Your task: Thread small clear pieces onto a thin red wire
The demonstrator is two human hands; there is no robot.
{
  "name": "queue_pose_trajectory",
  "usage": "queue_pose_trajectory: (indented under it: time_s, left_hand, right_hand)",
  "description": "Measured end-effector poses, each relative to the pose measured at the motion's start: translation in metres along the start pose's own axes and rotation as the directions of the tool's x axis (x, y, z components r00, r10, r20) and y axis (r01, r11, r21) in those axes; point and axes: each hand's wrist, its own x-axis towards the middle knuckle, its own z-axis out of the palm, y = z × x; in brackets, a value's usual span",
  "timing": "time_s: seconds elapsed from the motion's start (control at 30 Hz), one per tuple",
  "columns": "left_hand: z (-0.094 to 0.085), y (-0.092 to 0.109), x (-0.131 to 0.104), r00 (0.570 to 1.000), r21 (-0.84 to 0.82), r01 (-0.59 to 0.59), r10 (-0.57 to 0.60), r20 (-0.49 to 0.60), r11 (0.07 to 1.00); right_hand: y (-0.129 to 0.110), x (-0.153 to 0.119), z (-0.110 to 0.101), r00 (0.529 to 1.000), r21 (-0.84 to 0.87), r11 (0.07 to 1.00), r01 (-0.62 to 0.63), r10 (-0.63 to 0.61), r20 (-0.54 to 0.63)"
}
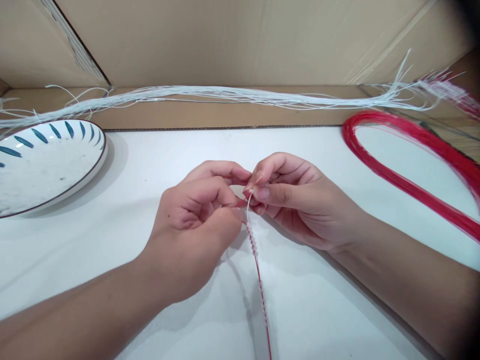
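Both hands meet over the white table, fingertips almost touching. My left hand pinches a red cord between thumb and index finger. With thumb and fingers closed, my right hand grips a thin white cord where it crosses the red one. Below the fingers hangs a red-and-white knotted strand, with small whitish bumps along it, running down toward the bottom edge of the view. The exact crossing of the cords is partly covered by the fingertips.
A white plate with blue-green leaf strokes stands at the left. A bundle of white cords lies along the cardboard at the back. A looped hank of red cord rests at the right.
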Motion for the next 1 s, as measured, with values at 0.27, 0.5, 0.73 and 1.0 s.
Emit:
queue_pose_trajectory:
  time_s: [0.27,0.5,0.73,1.0]
  left_hand:
    - [-0.0008,0.0006,0.0005,1.000,-0.013,0.003,-0.002,0.010,1.000]
    - [-0.0012,0.0001,0.0003,1.000,-0.025,0.010,-0.010,0.011,1.000]
    - [-0.0004,0.0023,-0.0013,0.998,-0.055,0.061,-0.061,-0.002,0.997]
    - [0.0016,0.0024,-0.0003,0.997,-0.055,0.072,-0.073,-0.011,0.996]
  right_hand:
    - [0.0009,0.0002,0.0005,1.000,0.038,0.999,0.009,-0.010,0.026]
    - [0.0007,-0.0002,0.0002,1.000,0.022,1.000,0.010,-0.010,0.017]
    - [0.0027,0.0014,0.0000,0.999,0.015,0.999,0.030,-0.030,0.024]
    - [0.0023,0.0007,0.0018,0.998,0.028,0.998,0.050,-0.051,0.031]
